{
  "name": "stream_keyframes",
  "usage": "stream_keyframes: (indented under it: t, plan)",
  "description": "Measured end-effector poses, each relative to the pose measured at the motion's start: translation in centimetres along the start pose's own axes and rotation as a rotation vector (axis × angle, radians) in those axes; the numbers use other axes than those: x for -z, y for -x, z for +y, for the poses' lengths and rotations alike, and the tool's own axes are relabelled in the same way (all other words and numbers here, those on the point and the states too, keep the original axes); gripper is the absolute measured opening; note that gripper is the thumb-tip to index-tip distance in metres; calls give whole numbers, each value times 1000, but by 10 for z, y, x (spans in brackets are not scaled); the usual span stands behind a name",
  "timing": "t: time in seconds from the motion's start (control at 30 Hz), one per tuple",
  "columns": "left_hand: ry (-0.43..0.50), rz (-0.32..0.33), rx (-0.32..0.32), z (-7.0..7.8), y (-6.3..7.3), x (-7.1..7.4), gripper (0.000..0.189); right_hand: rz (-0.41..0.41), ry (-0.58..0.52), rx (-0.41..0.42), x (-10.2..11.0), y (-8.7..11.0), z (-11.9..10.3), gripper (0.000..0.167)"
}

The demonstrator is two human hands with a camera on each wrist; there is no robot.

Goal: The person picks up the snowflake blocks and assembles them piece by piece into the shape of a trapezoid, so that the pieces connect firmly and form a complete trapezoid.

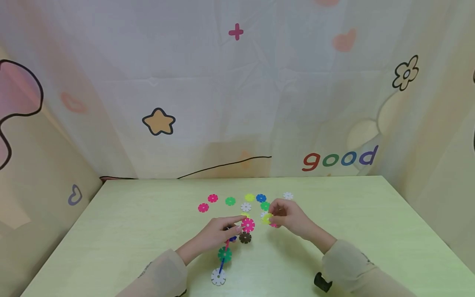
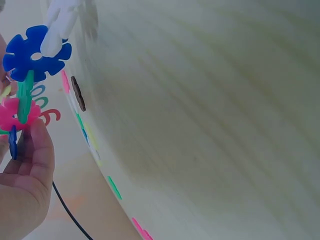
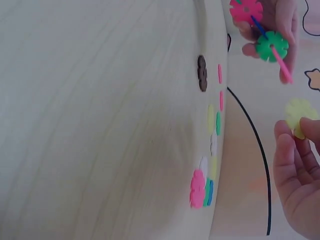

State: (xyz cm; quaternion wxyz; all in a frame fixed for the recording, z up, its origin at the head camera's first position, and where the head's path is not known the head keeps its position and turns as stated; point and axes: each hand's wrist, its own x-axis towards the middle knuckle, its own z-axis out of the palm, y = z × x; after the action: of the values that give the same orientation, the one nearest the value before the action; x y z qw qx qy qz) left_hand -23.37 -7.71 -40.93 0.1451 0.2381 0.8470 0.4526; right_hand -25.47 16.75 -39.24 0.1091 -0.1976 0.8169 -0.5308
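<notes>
My left hand (image 1: 217,234) grips a chain of slotted plastic snowflake discs above the table. A pink disc (image 1: 248,225) is at its fingertips. Lower on the chain are a green disc (image 1: 224,254) and a white disc (image 1: 218,276); the left wrist view also shows a blue disc (image 2: 20,50) in it. Thumb and fingers of my right hand (image 1: 293,218) pinch a single yellow disc (image 3: 301,111), apart from the chain and to its right. Fingers hide part of the chain's middle.
Several loose discs lie on the table beyond the hands, among them pink (image 1: 213,198), green (image 1: 230,201), blue (image 1: 261,198) and white (image 1: 288,196). A brown disc (image 3: 202,73) lies nearer. A black object (image 1: 322,282) is by the right sleeve. A printed curtain (image 1: 208,103) stands behind.
</notes>
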Motion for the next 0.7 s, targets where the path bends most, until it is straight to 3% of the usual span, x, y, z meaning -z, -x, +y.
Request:
stream_keyframes:
  t: [0.27,0.7]
  plan:
    - [35,-6,19,1,1,-1,41,7,-9,46,-11,5,-10,14]
    - [60,-21,17,4,3,1,39,69,202,117,-21,5,-11,7]
